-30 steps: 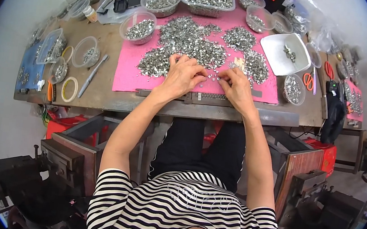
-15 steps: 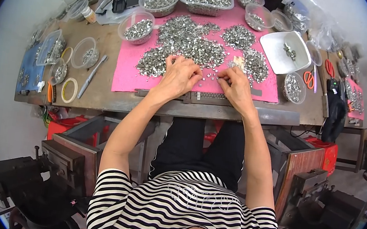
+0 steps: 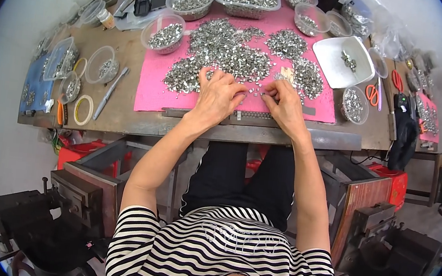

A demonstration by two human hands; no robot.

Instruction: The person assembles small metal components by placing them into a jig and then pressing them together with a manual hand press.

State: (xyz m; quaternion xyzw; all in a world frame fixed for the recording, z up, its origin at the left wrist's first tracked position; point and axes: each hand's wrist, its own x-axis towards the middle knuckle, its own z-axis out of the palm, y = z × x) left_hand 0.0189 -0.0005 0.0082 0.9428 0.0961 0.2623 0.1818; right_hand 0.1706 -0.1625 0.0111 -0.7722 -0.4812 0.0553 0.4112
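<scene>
Both hands have drawn closer together at the pink mat's (image 3: 149,94) near edge. Left hand (image 3: 216,95) and right hand (image 3: 284,106) lie palm-down, fingers curled among the metal bits (image 3: 230,57); whether they pinch any cannot be told. Clear tubs (image 3: 165,32) ring the mat's far side; a white tray (image 3: 334,61) sits to its right.
</scene>
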